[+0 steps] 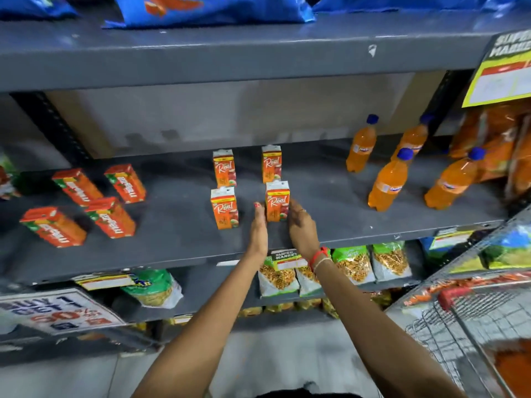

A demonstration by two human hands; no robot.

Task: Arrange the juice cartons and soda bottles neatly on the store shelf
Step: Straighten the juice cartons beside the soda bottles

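Note:
Several orange juice cartons stand in a two-by-two block at the middle of the grey shelf (178, 231). The front right carton (277, 200) sits between my hands. My left hand (258, 228) lies flat against its left side, and my right hand (301, 225) touches its right side with fingers apart. The front left carton (224, 207) and the two rear cartons (224, 168) (271, 163) stand free. Further left, several red cartons (110, 216) stand tilted in a loose group. At the right, several orange soda bottles (389, 182) with blue caps stand spaced apart.
Blue snack bags (212, 7) lie on the shelf above. Snack packets (277, 278) fill the shelf below, beside a price tag (284, 258). Orange packs (494, 145) crowd the shelf's right end. A wire shopping trolley (471, 320) stands at the lower right. A promotion sign (57, 310) hangs lower left.

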